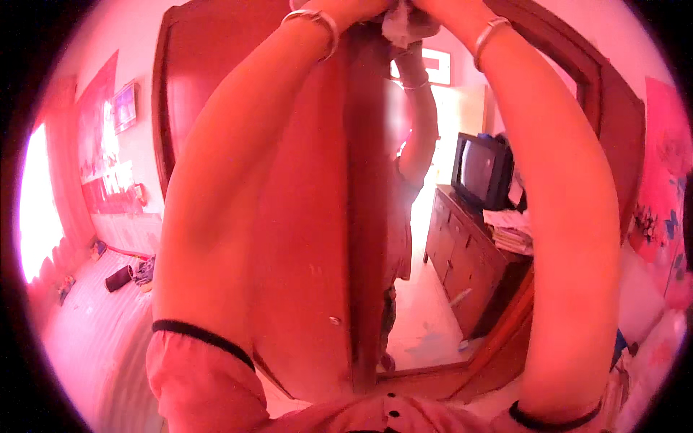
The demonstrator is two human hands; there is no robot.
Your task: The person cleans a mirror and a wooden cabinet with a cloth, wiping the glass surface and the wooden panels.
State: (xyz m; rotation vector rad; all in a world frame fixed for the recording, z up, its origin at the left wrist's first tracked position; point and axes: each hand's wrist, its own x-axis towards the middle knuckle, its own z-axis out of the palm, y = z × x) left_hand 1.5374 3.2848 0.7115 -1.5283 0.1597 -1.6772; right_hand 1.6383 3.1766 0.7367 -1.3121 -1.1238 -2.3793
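Note:
Both my arms reach up to the top of the view, against a reddish-brown wardrobe [303, 238] with a tall mirror [426, 332]. A pale, crumpled cloth [401, 27] hangs bunched between my left hand [357, 9] and my right hand [446, 7], at the mirror's upper part. Both hands close in on this cloth from either side, though the upper edge cuts off most of the fingers. A light bangle circles each wrist. The mirror reflects a raised arm, part of my body, a television on a chest of drawers and stacked papers.
On the left, a bed or mat with a striped cover [94, 310] carries a dark cylinder [118, 278] and small items. Beyond are a bright curtained window [40, 209] and a framed picture [125, 107]. Patterned fabric [668, 209] hangs at the right. A small metal lock [334, 320] sits on the wardrobe door.

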